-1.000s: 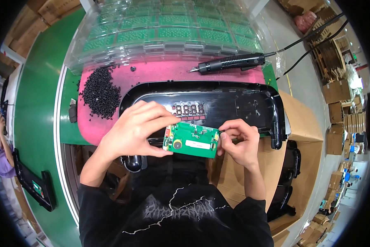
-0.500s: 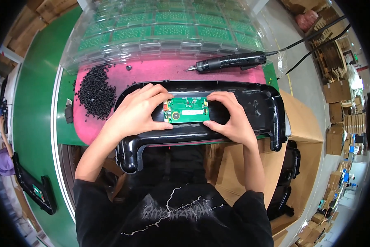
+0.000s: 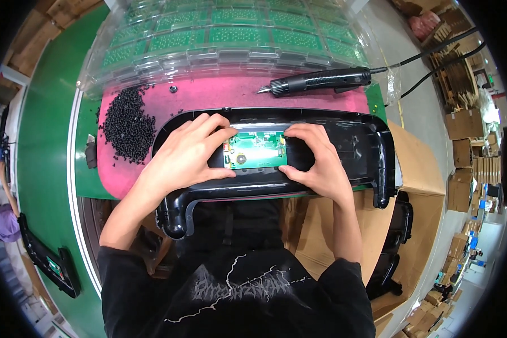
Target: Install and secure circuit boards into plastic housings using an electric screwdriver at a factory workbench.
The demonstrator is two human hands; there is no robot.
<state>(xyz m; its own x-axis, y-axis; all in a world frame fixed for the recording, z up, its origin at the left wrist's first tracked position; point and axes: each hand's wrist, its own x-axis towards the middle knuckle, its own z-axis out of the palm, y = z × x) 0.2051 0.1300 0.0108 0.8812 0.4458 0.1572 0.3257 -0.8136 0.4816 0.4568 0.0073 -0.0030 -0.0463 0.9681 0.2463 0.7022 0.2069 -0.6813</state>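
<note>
A green circuit board (image 3: pixel 259 151) lies between my hands, over the middle of a long black plastic housing (image 3: pixel 343 146). My left hand (image 3: pixel 194 151) grips its left end, thumb at the near edge and fingers at the far edge. At the other end my right hand (image 3: pixel 316 160) holds it the same way. Glare covers part of the board's face, and a round component shows near its left end. Whether the board rests fully on the housing floor I cannot tell. The housing's left end curves down into a rounded leg toward my body.
Black screws (image 3: pixel 130 127) are heaped on the pink mat (image 3: pixel 208 96). An electric screwdriver (image 3: pixel 321 82) lies behind the housing, its cable running right. Clear trays (image 3: pixel 236 56) of circuit boards stand at the back. A cardboard box (image 3: pixel 422 225) holds black housings; another housing (image 3: pixel 45 259) lies left.
The board appears slightly tilted compared with before, and light now glares off its face. Both hands keep their grip. The whole view has shifted a little.
</note>
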